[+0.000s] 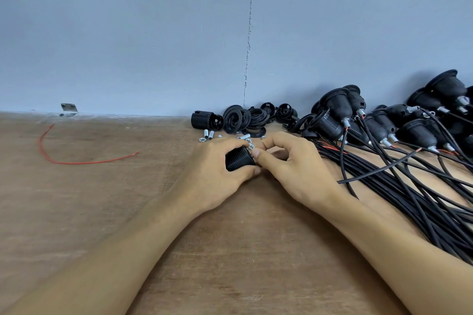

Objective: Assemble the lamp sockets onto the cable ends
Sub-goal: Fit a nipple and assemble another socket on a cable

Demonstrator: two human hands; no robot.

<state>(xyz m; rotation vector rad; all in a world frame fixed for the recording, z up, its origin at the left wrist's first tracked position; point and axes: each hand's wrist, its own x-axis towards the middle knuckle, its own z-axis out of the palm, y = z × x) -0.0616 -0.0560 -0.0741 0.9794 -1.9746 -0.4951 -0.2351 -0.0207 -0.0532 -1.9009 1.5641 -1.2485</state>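
My left hand grips a black ribbed lamp socket lying on its side on the wooden table. My right hand meets it from the right, thumb and fingers pinching at the socket's end where a small silver threaded fitting shows. What the right fingers hold is mostly hidden. Loose black socket parts and rings lie just behind my hands by the wall. Small silver threaded tubes and nuts are scattered in front of them.
A bundle of black cables runs along the right side under my right forearm. Several assembled sockets on cables are piled at the right by the blue wall. A loose red wire lies at the left, with a metal bracket behind.
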